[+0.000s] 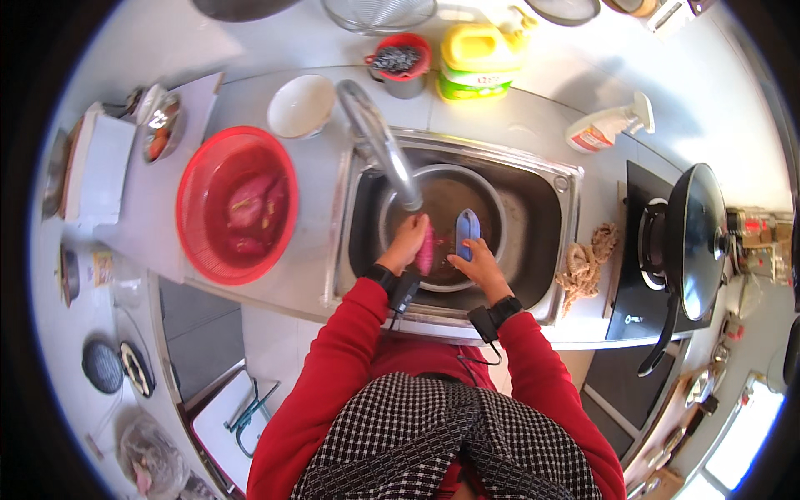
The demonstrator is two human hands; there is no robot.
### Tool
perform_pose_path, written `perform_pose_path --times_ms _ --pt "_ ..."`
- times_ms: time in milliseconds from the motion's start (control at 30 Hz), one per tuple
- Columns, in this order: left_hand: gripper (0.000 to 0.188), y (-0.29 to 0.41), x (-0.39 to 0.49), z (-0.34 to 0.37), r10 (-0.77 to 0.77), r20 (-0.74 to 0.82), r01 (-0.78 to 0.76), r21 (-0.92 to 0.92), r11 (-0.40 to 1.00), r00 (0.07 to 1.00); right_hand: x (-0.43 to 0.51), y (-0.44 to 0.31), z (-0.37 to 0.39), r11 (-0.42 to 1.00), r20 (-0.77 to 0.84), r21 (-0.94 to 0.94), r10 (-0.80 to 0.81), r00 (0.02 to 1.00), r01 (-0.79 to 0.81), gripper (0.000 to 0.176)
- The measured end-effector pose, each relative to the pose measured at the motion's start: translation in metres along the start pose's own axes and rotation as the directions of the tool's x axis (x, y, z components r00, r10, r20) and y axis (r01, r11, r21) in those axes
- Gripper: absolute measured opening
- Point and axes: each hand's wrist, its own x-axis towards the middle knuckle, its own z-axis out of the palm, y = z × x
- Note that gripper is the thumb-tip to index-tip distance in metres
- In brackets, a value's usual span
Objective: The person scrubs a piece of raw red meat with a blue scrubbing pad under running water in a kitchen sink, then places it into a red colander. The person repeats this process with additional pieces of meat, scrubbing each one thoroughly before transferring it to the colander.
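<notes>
My left hand (406, 242) grips a pinkish-purple root vegetable, seemingly a sweet potato (425, 250), just below the spout of the metal faucet (390, 159). In my right hand (481, 265) is a blue scrubbing brush (467, 230), held by its handle a short way to the right of the vegetable. Both are over a round metal basin (500, 209) of brownish water, which stands inside the stainless steel sink (531, 231). On the counter to the left, a red plastic colander basket (187, 209) holds several more pinkish-purple vegetables (247, 209).
A white bowl (301, 106), a red-rimmed container (403, 65) with scourers and a yellow jug (475, 59) stand behind the sink. Right of it lie a spray bottle (603, 130) and a brown mesh cloth (579, 272), near a lidded wok (697, 244) on the stove.
</notes>
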Motion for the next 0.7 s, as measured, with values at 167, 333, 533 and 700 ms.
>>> perform_pose_path --times_ms 167,333,533,700 --pt "0.034 -0.022 0.031 0.008 0.039 -0.126 0.009 0.359 0.933 0.991 0.027 0.032 0.009 0.998 -0.045 0.008 0.059 0.997 -0.058 0.033" --pt "0.050 -0.036 0.019 0.038 0.177 0.327 -0.333 0.943 0.006 0.928 0.042 0.042 0.021 0.990 -0.220 -0.134 -0.060 0.974 0.030 0.033" --pt "0.055 -0.035 0.049 0.005 0.131 0.193 -0.218 0.952 0.216 0.972 0.048 0.041 0.027 0.940 -0.043 -0.319 -0.146 0.988 0.125 0.036" --pt "0.056 -0.029 0.039 0.009 0.059 0.349 -0.345 0.863 0.370 0.935 0.051 0.040 0.019 0.981 -0.167 -0.141 -0.154 0.974 0.131 0.034"
